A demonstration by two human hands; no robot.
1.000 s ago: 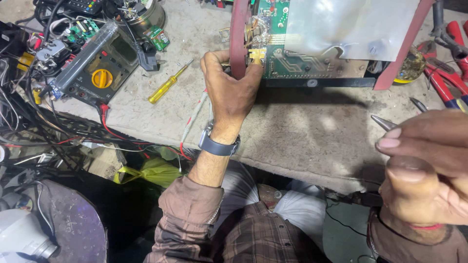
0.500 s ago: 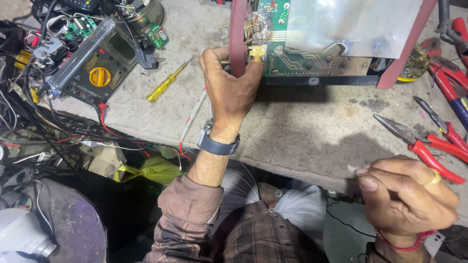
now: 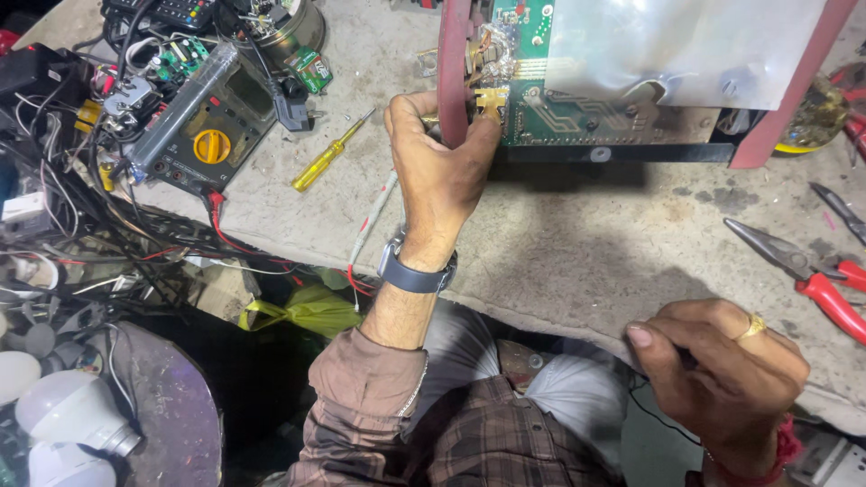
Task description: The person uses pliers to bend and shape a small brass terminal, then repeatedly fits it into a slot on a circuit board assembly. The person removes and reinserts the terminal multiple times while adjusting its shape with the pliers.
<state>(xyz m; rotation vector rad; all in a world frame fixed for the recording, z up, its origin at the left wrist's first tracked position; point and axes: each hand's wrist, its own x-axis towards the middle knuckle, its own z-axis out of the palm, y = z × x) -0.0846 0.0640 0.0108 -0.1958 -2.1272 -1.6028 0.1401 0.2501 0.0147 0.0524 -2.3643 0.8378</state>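
While my left hand (image 3: 442, 171) still grips the red frame (image 3: 454, 63), my right hand (image 3: 731, 379) has dropped to the bench edge (image 3: 577, 311), curled closed, so the pliers (image 3: 803, 271) lie free.

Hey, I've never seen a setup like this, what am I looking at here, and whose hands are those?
This is one view from a camera on a person's head, looking down at a cluttered workbench. Both hands are that person's. The left hand, with a wristwatch, grips the red frame of an opened device showing a green circuit board. The right hand is closed at the bench edge; what it holds is hidden. Nearby lie a multimeter, a yellow screwdriver and red-handled pliers.
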